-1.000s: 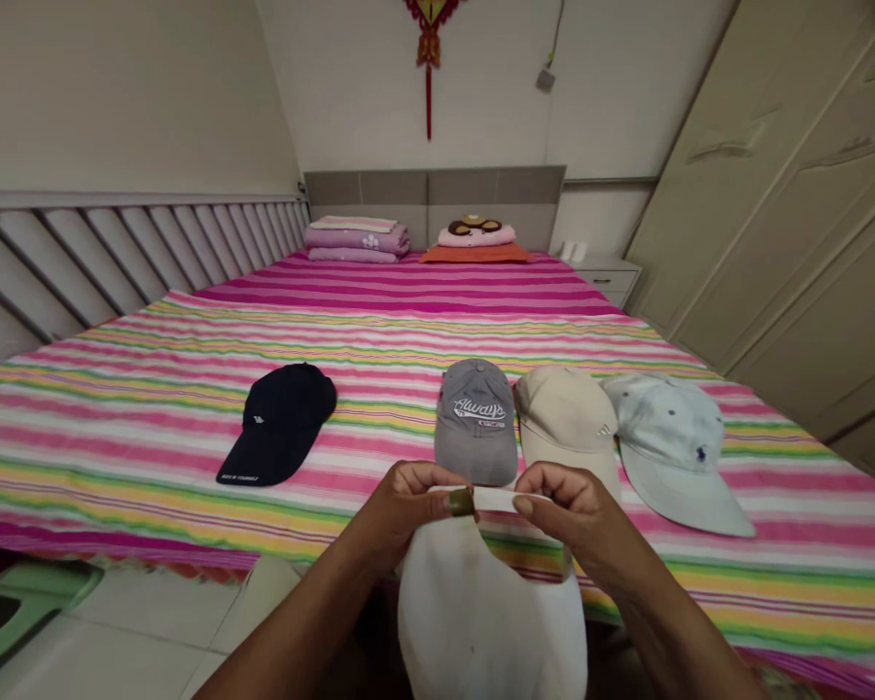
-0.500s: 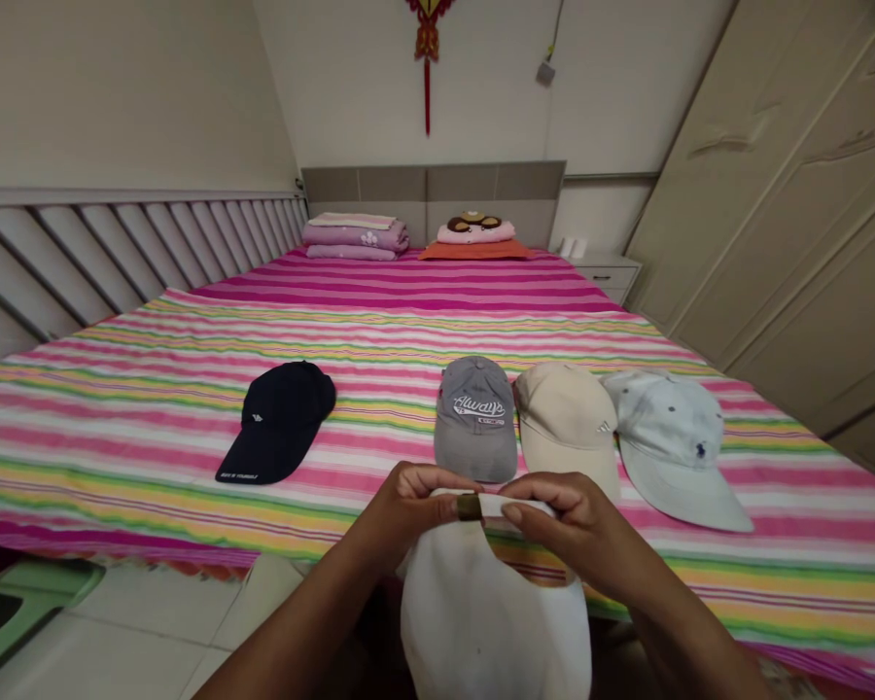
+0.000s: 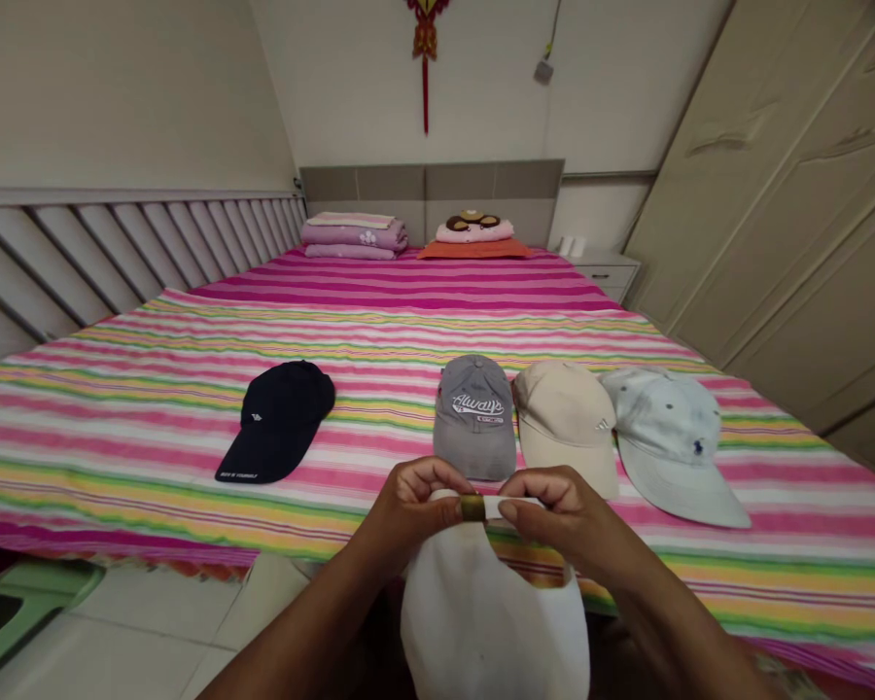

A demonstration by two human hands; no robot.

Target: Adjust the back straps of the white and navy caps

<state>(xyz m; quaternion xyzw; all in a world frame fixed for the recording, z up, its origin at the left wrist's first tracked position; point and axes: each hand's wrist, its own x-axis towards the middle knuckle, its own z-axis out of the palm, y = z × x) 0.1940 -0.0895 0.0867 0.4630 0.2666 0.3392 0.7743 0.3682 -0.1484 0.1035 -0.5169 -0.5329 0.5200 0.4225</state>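
Low in front of me hangs a white cap [image 3: 492, 617], its back opening and strap turned up. My left hand [image 3: 424, 501] pinches the strap beside a brass-coloured buckle [image 3: 473, 507]. Thumb and fingers of my right hand [image 3: 554, 506] are closed on the white strap [image 3: 493, 507] just right of that buckle. Beyond my hands, a grey cap [image 3: 473, 418] with white lettering lies on the bed, touching or close to a beige cap [image 3: 565, 423]. Furthest right is a pale blue cap [image 3: 667, 442]. A navy cap [image 3: 281, 418] rests apart on the left.
A striped bedspread [image 3: 379, 340] covers the bed. Folded purple bedding [image 3: 354, 236] and a pink and orange stack [image 3: 473, 243] sit by the headboard [image 3: 379, 185]. A metal rail [image 3: 153, 248] runs along the left, a wardrobe [image 3: 773, 214] stands right, and a green stool [image 3: 33, 608] is lower left.
Both hands have shifted slightly at the strap, and my right fingers have come a little closer to the buckle. The caps on the bed stay in place.
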